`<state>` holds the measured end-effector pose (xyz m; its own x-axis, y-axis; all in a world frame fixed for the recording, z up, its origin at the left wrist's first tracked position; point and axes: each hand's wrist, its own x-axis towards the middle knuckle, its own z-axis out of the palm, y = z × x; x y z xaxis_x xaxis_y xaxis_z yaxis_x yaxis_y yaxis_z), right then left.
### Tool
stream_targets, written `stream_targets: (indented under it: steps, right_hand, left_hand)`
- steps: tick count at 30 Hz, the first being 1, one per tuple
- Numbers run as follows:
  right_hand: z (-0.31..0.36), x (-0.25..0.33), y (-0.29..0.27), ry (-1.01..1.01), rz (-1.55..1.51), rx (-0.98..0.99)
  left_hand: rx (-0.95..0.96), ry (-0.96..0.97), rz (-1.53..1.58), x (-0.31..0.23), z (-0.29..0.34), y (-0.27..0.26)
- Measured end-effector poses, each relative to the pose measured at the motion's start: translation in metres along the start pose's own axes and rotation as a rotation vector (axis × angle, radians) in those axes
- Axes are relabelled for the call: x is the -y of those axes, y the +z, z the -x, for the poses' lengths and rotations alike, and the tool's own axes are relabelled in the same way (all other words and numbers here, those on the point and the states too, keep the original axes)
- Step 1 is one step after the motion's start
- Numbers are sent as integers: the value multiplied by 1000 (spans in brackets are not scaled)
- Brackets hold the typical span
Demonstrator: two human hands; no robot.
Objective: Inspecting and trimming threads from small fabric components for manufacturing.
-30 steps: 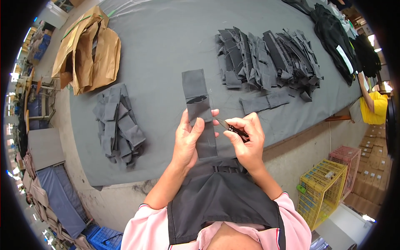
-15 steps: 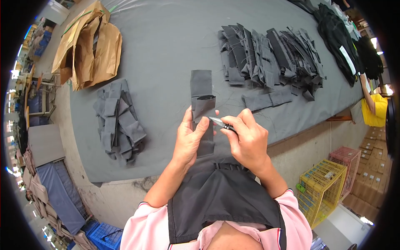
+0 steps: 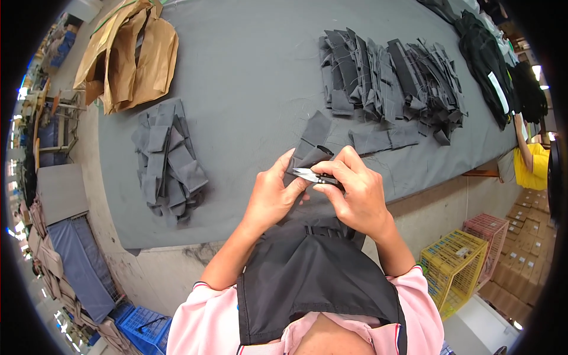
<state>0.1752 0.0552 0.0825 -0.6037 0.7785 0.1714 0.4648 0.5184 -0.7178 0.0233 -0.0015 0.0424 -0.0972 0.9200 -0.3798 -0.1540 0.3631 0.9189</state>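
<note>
My left hand [image 3: 276,188] is closed on a dark grey fabric strip [image 3: 315,131], which has a folded, stitched piece across its middle. The strip's far end slants up to the right over the table. In my right hand [image 3: 358,183] is a pair of thread snips [image 3: 310,175] with short silver blades and a black handle. The blades point left and lie against the folded part of the strip, close to my left thumb. Part of the strip is hidden under my left hand.
A grey-covered table [image 3: 248,77] carries a pile of strips [image 3: 168,160] at left and a larger frayed pile [image 3: 390,77] at far right. One strip [image 3: 384,139] lies before that. A brown paper bag [image 3: 130,59] stands far left; yellow crate [image 3: 455,266] at right. A yellow-sleeved person [image 3: 531,165] is beyond.
The strip has turned from upright to slanting, its far end swinging right. My left hand has tilted with it. The snips have shifted slightly, their blades now more level.
</note>
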Motion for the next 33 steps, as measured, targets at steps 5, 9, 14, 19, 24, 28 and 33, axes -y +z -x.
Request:
stream_targets:
  steps: [5, 9, 14, 19, 24, 28, 33]
  right_hand:
    - [4, 1, 5, 6, 22, 0]
    - [10, 1, 8, 24, 46, -40]
    - [12, -10, 9, 131, -91, -149]
    - [7, -8, -3, 125, -133, -98]
    - [10, -14, -7, 52, -59, -100]
    - [13, -18, -1, 178, -400, -199]
    - [26, -30, 3, 250, -384, -296]
  left_hand:
    - [-11, 13, -182, -3, 3, 1]
    - [-15, -15, -192, -1, 4, 2]
    - [-28, -28, -201, -5, -2, 0]
    - [-2, -15, -214, -15, -7, 6]
    - [0, 147, -305, -6, -11, 11]
    - [5, 15, -74, 2, -5, 7]
    - [131, 40, 28, -6, 0, 14]
